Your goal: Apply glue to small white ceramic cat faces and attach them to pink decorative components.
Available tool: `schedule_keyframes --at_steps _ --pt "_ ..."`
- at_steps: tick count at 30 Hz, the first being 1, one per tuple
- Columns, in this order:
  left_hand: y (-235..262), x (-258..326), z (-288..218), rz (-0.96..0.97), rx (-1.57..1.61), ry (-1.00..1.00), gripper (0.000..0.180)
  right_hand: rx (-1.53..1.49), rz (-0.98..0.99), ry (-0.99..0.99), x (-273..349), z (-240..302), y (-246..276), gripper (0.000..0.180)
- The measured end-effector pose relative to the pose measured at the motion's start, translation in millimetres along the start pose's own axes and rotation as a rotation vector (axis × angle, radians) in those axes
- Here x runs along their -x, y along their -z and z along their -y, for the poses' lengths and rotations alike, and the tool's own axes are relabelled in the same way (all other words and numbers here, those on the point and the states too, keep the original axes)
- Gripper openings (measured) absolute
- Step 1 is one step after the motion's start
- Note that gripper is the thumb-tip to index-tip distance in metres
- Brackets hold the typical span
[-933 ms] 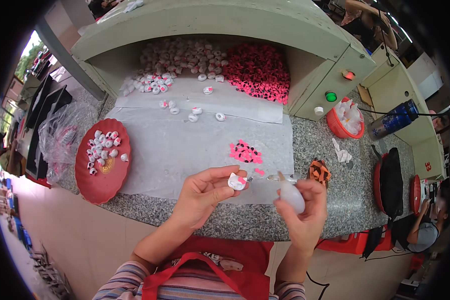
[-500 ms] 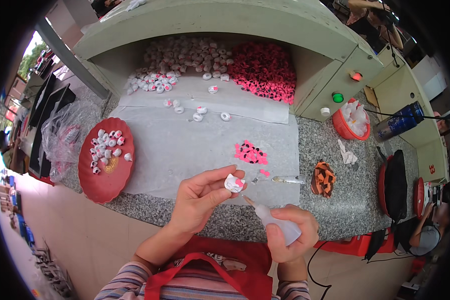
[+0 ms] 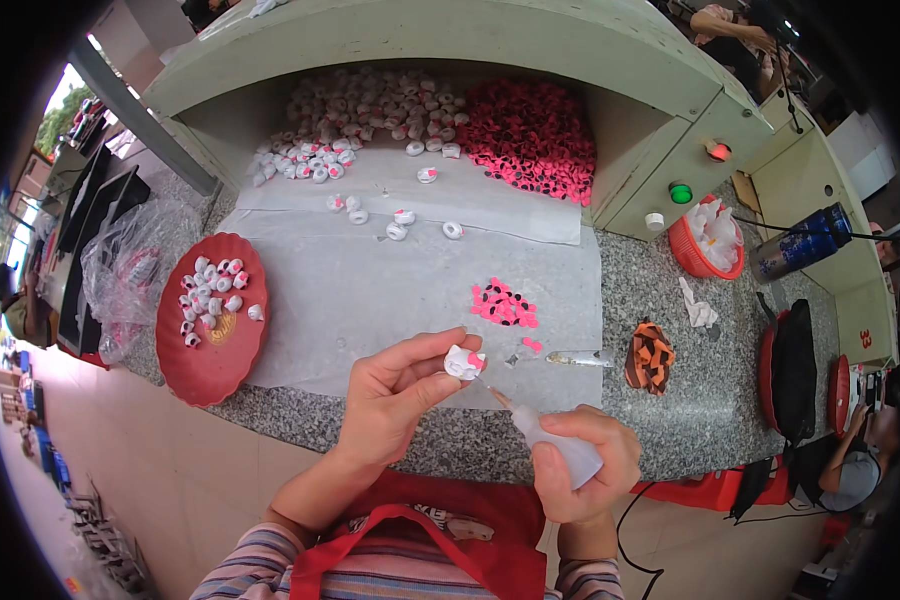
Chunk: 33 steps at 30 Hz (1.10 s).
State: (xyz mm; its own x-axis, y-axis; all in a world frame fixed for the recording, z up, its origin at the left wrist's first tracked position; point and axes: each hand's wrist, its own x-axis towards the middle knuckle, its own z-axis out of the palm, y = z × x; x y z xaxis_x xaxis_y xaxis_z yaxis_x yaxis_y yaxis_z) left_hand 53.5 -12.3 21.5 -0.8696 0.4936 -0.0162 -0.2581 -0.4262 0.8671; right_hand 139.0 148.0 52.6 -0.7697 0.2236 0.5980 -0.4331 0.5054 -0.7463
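Observation:
Between the thumb and fingers of my left hand point(image 3: 388, 398) is a small white rounded figure piece point(image 3: 462, 362) with a pink patch. My right hand point(image 3: 592, 462) grips a translucent white squeeze bottle point(image 3: 562, 447) with a thin nozzle, tilted up to the left. The nozzle's fine tip comes close to the piece's lower right side; whether it touches I cannot tell. Just beyond my hands, a small pile of pink and black bits point(image 3: 503, 303) lies on the white paper sheet point(image 3: 370, 290). A flat metal blade point(image 3: 580, 358) rests to its right, near two loose pink bits.
A red scalloped plate point(image 3: 195, 372) at left carries several white pieces. Heaps of white pieces point(image 3: 360, 110) and pink bits point(image 3: 530, 140) fill the shelf box. At right are an orange patterned bundle point(image 3: 649, 360), a red basket point(image 3: 692, 262) and a blue bottle point(image 3: 810, 240).
The white piece has turned slightly and moved a little up and left in my left hand. The squeeze bottle has shifted slightly right, its fine tip still close to the piece.

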Motion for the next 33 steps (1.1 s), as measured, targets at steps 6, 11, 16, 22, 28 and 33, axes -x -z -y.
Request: schedule_keyframes --at_steps 6,11,16,22,28,33 --pt "0 -1 1 -0.010 -0.020 -0.010 0.038 0.041 -0.023 0.011 -2 -2 -1 0.020" --pt "2 -2 3 -0.017 -0.024 0.014 0.038 0.027 -0.044 -0.005 1 -9 -1 0.022" --pt "10 -6 6 -0.085 0.020 0.028 0.038 -0.315 -0.235 -0.789 -1 -24 4 0.020" --pt "15 -4 13 -0.081 0.051 0.075 0.035 0.366 0.110 -0.705 7 -101 -9 0.021" --pt "22 -2 14 -0.100 0.033 0.050 0.034 0.678 0.437 -0.504 -12 -104 -4 0.016" --pt "15 -3 18 -0.082 -0.063 0.044 0.033 0.239 0.179 -0.544 -11 -76 -6 0.010"
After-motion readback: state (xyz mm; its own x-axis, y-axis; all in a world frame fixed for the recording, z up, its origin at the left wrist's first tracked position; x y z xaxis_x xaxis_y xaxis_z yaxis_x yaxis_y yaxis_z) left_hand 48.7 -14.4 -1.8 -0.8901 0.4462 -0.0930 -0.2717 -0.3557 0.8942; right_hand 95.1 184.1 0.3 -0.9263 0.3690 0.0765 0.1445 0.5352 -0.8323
